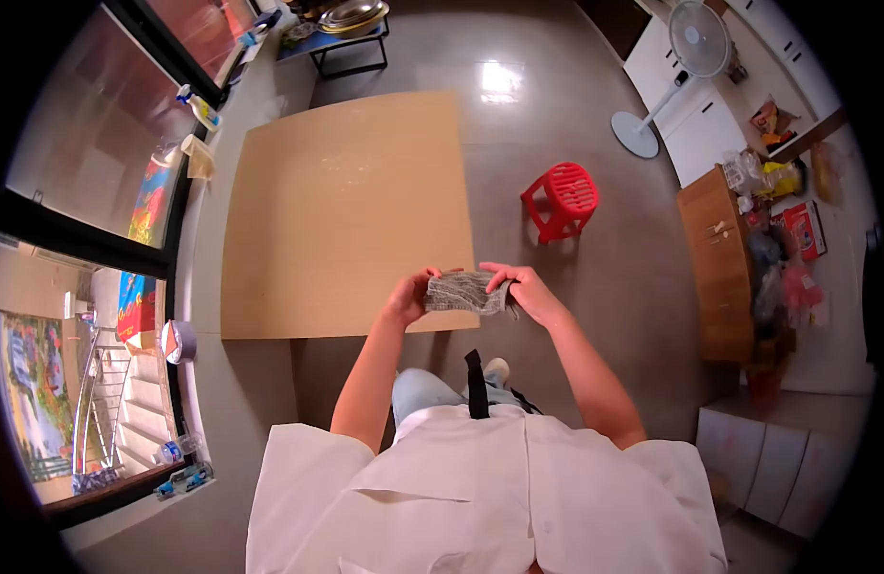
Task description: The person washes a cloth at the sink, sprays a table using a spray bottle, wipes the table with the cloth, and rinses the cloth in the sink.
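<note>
A small grey streaked cloth (461, 294), seemingly folded into a flat oblong, is stretched between my two hands near the front right corner of a light wooden tabletop (351, 210). My left hand (409, 297) grips the cloth's left end, its fingers curled behind it. At the right end, my right hand (524, 290) pinches the cloth, with the fingers over its upper edge. A thin loop or loose strip hangs below that end. Whether the cloth touches the tabletop cannot be made out.
A red plastic stool (564, 199) stands right of the table, with a white standing fan (698, 40) farther back. A spray bottle (199, 107) and tape roll (179, 342) sit on the left windowsill. Several bags lie by a wooden cabinet (715, 268) at right.
</note>
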`<act>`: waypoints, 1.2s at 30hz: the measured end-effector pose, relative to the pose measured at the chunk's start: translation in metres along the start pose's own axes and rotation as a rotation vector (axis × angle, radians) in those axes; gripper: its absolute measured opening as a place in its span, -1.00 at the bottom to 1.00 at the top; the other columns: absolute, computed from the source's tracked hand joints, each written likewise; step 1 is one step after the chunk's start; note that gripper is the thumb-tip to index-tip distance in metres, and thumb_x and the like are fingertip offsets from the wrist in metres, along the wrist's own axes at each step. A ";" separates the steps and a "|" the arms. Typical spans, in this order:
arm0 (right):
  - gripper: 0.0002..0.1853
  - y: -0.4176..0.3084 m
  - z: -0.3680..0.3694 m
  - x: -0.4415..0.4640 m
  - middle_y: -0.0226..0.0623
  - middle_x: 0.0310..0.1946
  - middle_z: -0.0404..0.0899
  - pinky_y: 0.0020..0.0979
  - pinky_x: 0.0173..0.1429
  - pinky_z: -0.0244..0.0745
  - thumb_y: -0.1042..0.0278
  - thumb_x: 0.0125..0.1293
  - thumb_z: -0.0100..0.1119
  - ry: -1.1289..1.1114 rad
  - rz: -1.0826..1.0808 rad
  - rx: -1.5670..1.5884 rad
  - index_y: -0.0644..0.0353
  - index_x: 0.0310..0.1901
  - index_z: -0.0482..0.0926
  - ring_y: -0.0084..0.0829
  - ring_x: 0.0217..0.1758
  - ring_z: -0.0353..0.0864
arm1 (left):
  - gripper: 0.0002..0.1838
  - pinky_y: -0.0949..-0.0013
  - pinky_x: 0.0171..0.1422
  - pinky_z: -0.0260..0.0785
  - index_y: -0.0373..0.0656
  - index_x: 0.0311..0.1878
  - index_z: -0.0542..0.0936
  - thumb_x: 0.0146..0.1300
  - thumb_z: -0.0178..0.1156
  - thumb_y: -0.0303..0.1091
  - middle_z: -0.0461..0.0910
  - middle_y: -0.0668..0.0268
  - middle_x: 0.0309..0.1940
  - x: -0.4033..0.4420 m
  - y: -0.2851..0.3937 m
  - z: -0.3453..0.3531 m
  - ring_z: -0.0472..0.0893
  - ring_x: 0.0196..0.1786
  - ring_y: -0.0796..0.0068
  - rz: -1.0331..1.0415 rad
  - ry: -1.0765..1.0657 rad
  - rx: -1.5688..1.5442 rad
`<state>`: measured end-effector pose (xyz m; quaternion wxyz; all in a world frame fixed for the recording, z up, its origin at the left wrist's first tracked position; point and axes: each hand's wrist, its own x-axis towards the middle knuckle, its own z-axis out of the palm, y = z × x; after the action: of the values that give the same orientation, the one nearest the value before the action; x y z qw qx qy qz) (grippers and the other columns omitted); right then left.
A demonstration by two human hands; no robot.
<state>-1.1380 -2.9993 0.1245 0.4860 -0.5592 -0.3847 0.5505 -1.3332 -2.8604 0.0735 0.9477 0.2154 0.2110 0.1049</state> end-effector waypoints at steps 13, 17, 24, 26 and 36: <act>-0.63 0.012 -0.116 0.010 -0.20 0.07 0.36 -0.35 0.15 0.31 0.65 0.12 -0.30 0.131 0.127 0.649 0.26 -0.03 0.38 -0.36 0.11 0.36 | -0.45 0.36 0.06 0.39 -0.11 0.20 0.17 0.12 0.05 -0.57 0.38 0.22 0.05 0.102 -0.022 0.055 0.46 -0.01 0.43 0.058 0.167 0.249; -0.68 0.009 -0.140 0.052 -0.28 0.00 0.41 -0.37 0.13 0.31 0.49 0.24 -0.24 0.103 0.385 0.861 0.23 0.03 0.34 -0.39 0.03 0.42 | -0.38 0.36 0.11 0.35 -0.06 0.26 0.09 0.12 -0.01 -0.60 0.29 0.15 0.16 0.126 -0.003 0.055 0.41 0.09 0.38 0.201 0.140 0.180; -0.72 -0.003 -0.192 0.155 -0.36 -0.10 0.47 -0.35 0.04 0.38 0.44 0.28 -0.21 -0.003 0.564 0.650 0.16 0.00 0.39 -0.47 -0.03 0.46 | -0.67 0.38 -0.10 0.46 -0.18 0.06 0.35 0.27 -0.08 -0.28 0.48 0.26 -0.07 0.203 0.039 0.021 0.53 -0.12 0.48 0.119 0.350 0.056; -0.72 -0.024 -0.204 0.188 -0.34 -0.09 0.46 -0.34 0.02 0.40 0.48 0.28 -0.22 -0.083 0.528 0.560 0.16 -0.01 0.39 -0.47 -0.04 0.46 | -0.70 0.36 -0.16 0.47 -0.14 -0.12 0.48 0.29 -0.11 -0.15 0.54 0.36 -0.24 0.224 0.052 0.006 0.55 -0.20 0.50 0.014 0.422 -0.024; -0.53 -0.065 -0.230 0.316 -0.26 -0.19 0.49 -0.37 0.02 0.35 0.07 0.21 -0.17 -0.363 0.546 0.429 0.30 -0.03 0.41 -0.39 -0.12 0.47 | -0.74 0.32 -0.10 0.43 -0.12 -0.13 0.46 0.22 0.03 -0.17 0.53 0.34 -0.22 0.258 0.129 0.021 0.53 -0.18 0.48 0.018 0.559 -0.065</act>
<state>-0.8723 -2.7070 0.0927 0.3515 -0.4205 -0.1777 0.8173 -1.1084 -2.6785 0.0574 0.8582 0.1495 0.4588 0.1752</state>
